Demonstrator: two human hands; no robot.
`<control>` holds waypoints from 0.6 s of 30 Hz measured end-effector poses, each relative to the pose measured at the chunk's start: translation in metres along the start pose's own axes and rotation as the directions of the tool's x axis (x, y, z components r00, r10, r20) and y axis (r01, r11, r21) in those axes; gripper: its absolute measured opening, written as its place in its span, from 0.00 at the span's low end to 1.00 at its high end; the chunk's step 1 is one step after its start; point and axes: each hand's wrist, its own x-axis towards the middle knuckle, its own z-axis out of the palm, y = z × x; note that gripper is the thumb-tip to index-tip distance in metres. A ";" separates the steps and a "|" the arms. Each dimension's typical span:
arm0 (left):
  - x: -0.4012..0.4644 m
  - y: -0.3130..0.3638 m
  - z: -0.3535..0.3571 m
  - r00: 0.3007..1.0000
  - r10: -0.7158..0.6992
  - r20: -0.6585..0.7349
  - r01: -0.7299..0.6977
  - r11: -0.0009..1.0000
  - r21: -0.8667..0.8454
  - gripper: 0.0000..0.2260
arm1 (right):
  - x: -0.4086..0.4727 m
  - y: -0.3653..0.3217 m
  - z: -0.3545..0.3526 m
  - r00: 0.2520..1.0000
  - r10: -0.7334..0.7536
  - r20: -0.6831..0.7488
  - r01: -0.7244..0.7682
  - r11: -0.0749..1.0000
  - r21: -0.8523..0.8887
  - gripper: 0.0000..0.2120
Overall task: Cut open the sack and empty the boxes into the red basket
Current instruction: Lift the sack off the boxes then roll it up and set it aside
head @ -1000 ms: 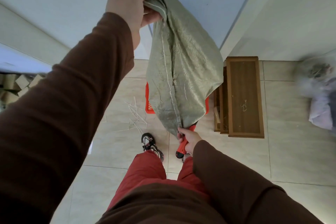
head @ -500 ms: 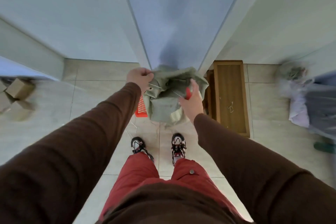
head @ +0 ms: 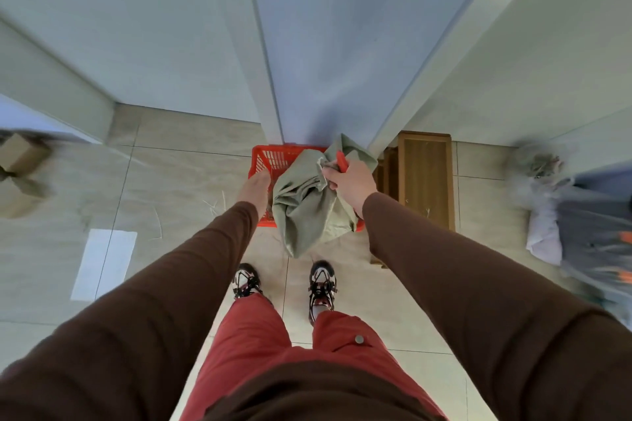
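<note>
A: Green woven sack [head: 309, 207], crumpled, is held above the red basket [head: 273, 159] on the floor.

B: It is clenched by the right hand [head: 350, 181], alongside a red-handled tool [head: 342, 161]; the left hand's [head: 254, 188] grip cannot be told.

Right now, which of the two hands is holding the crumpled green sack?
The right hand. It grips the green sack together with a red-handled tool over the red basket. The left hand only reaches down beside the sack.

1. Both arms reach forward and down in brown sleeves.
2. Left hand [head: 255, 189] hangs with straight, relaxed fingers (holding nothing).
3. Right hand [head: 349, 181] is curled tight, its grip clenched.
</note>
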 end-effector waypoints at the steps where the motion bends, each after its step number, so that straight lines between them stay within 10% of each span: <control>1: 0.004 -0.008 0.000 0.999 -0.043 -0.015 0.042 0.998 -0.038 0.16 | 0.000 -0.001 -0.001 1.000 0.004 0.005 -0.004 1.000 0.003 0.04; 7: 0.013 0.005 0.032 0.979 -0.015 -0.205 0.027 0.998 0.054 0.25 | -0.008 -0.011 -0.004 1.000 -0.028 0.013 0.028 0.999 -0.036 0.04; 11: 0.009 0.019 0.077 0.994 -0.064 0.092 0.070 0.996 -0.063 0.23 | -0.007 -0.026 -0.005 0.993 -0.113 -0.024 0.112 0.993 -0.044 0.10; 15: 0.021 0.013 0.074 0.979 -0.090 -0.183 0.071 0.992 -0.108 0.24 | -0.002 -0.042 -0.014 0.992 -0.119 -0.032 0.118 0.992 -0.034 0.10; 18: 0.014 0.017 0.080 0.998 -0.066 -0.021 0.063 0.988 -0.138 0.21 | -0.001 -0.049 -0.015 0.991 -0.128 -0.041 0.126 0.991 -0.043 0.09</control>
